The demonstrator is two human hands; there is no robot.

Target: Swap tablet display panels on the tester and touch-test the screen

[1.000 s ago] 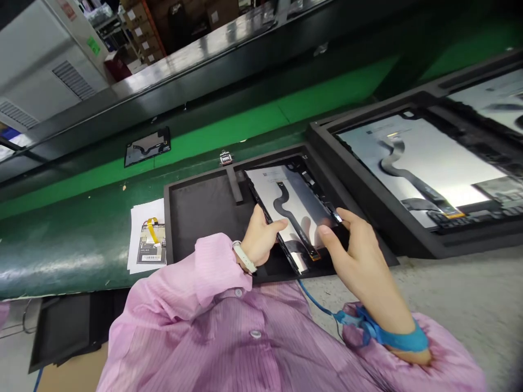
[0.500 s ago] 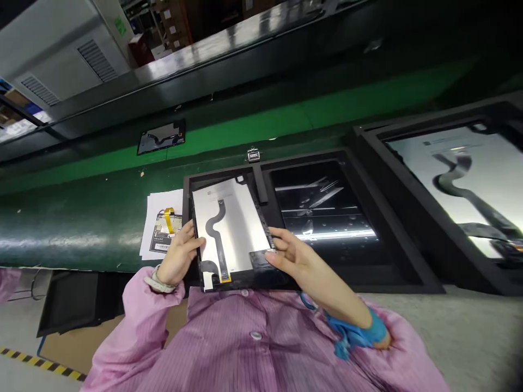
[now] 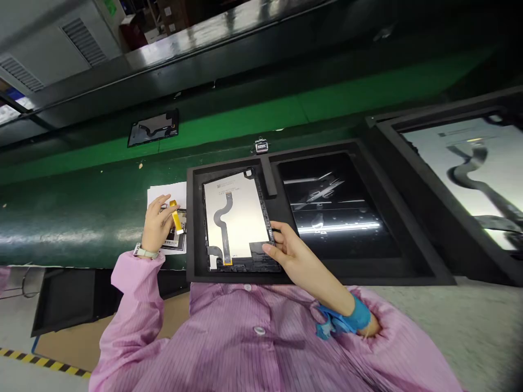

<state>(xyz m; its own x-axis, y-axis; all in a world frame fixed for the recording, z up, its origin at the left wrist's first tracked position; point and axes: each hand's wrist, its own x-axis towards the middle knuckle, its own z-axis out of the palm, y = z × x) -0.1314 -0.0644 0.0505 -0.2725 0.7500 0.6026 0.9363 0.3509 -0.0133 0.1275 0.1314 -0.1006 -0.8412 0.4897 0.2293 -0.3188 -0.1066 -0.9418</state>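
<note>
A tablet display panel, silvery with a dark wavy ribbon cable and a black frame, lies face down in the left bay of a black tray. My right hand holds its lower right edge, thumb on top and fingers at the side. To the left, my left hand hovers over a small circuit board with a black labelled battery, on white sheets of paper. Its thumb and fingers are apart, beside a yellow flex cable; no firm grip shows.
A glossy dark panel fills the tray's right bay. Another tray with a silvery panel stands at the right. A further panel lies on the green bench at the back left. Behind the tray sits a small metal part.
The display panel has come down into the tray's left bay. My left hand has let go of its left edge and moved up and left to the circuit board. My right hand stays on the panel.
</note>
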